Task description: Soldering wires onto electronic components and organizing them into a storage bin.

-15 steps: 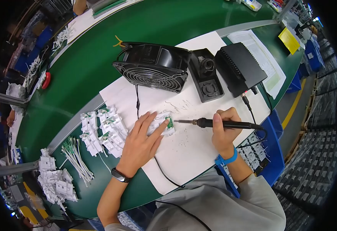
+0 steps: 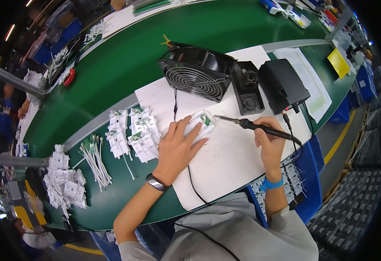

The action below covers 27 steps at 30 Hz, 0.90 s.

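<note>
On the white sheet lies a white plastic housing (image 2: 194,126) with a small green circuit board (image 2: 206,120) on it. My left hand (image 2: 177,145) steadies the housing, its fingers extended over and around the near side. In my right hand (image 2: 270,141) a black soldering iron (image 2: 247,124) is gripped by the handle. Its metal tip points left toward the board's right end, a small gap away. Further left, several white housings with green boards (image 2: 136,130) sit in rows, beside a bundle of white wires with green boards (image 2: 95,158).
A black fan (image 2: 194,76), a soldering iron stand (image 2: 247,93) and a black soldering station (image 2: 284,85) stand at the back. White plastic parts (image 2: 66,182) are heaped at the far left. Below the right edge is a blue bin (image 2: 310,191) of parts. The iron's cable loops near my right wrist.
The camera view has shifted. My index finger has drawn back from the board. The iron now slants, its handle held lower than before, and its tip stays near the board.
</note>
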Each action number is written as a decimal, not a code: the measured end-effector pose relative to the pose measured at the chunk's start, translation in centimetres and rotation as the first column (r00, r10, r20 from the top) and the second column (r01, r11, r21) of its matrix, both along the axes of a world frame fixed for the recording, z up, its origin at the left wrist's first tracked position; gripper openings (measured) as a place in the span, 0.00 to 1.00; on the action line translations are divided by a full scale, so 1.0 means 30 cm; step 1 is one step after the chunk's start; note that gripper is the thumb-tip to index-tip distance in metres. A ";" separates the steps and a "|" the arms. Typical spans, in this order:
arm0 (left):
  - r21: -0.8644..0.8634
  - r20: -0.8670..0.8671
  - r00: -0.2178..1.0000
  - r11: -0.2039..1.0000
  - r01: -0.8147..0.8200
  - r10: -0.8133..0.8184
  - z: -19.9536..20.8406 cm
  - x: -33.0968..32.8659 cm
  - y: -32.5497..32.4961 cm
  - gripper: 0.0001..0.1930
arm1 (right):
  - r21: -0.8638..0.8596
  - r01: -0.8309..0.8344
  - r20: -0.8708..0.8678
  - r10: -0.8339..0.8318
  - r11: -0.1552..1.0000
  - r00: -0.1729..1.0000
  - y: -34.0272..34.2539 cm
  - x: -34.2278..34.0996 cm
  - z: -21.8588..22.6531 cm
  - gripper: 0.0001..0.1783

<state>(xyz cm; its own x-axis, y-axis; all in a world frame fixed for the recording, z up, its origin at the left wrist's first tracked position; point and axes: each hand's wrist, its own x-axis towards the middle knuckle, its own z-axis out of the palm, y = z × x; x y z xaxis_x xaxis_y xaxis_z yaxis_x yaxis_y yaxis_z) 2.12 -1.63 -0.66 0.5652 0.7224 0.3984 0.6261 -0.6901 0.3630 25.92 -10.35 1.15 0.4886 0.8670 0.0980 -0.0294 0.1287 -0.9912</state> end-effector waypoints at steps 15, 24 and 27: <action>-0.068 0.120 0.993 0.998 -0.008 0.016 -0.042 0.003 -0.054 0.19 | 0.252 0.101 0.356 -0.189 0.962 0.915 0.050 -0.140 -0.048 0.08; 0.082 0.090 0.995 0.996 -0.040 0.033 -0.064 -0.002 -0.059 0.19 | 0.180 0.054 0.356 -0.116 0.982 0.927 0.062 -0.162 -0.094 0.08; 0.107 0.100 0.995 0.994 -0.038 0.028 -0.069 -0.003 -0.055 0.20 | 0.166 0.040 0.359 -0.098 0.985 0.928 0.069 -0.168 -0.095 0.08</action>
